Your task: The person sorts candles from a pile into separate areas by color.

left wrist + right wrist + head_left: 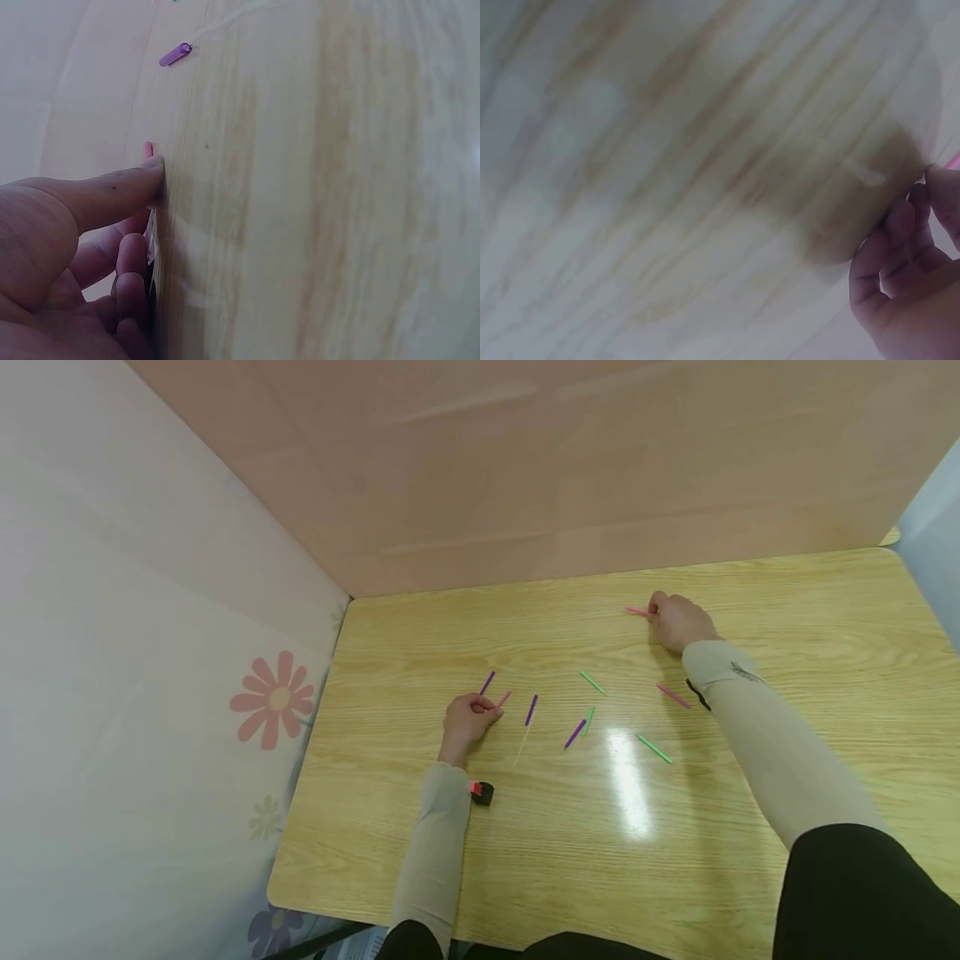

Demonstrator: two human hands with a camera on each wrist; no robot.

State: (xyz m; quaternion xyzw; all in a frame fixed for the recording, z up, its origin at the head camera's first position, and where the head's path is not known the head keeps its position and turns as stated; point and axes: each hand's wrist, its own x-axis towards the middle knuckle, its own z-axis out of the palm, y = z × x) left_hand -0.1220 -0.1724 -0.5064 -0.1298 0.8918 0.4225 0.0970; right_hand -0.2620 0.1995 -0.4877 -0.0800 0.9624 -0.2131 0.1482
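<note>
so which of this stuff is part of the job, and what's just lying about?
Likely the job:
pink stick pinched by the left hand
second pink stick pinched by the right hand
loose pink stick
three purple sticks
three green sticks
yellow stick

Probably just there:
black-and-red piece by the left wrist
flower-print wall

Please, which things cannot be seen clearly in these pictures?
Left-held pink stick, head view: lower end, hidden by left fingers.
Right-held pink stick, head view: right end, hidden by right fingers.
Green thing, left wrist view: cut off by top edge.
</note>
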